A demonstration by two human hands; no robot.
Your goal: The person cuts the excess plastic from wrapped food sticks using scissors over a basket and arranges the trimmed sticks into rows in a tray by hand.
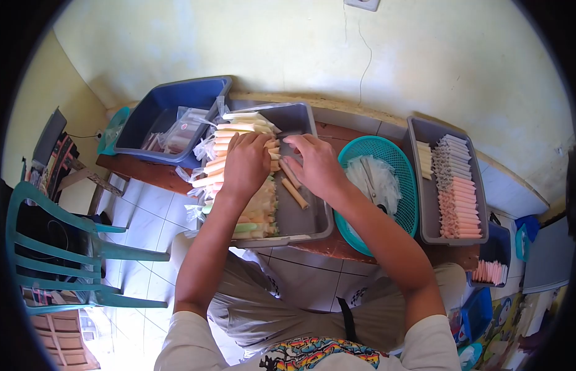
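A grey tub [322,213] holds a heap of filled plastic tubes [257,204] in cream, orange and pale green, many with loose clear ends at the left. My left hand [248,162] is on the heap, its fingers curled downward; their tips and anything between them are hidden. My right hand [319,166] is over the tub's right half, thumb and forefinger apart, facing my left hand. Close below it lie a few brown tubes [294,193] on the tub floor. Whether the right thumb touches one of them I cannot tell.
A turquoise basket [413,213] with clear plastic bags [387,179] and scissors [368,170] stands right of the tub. Beyond it, another grey tub [429,226] holds rows of pink and white tubes [461,191]. A blue tub [158,102] is at left, near a green chair [59,260].
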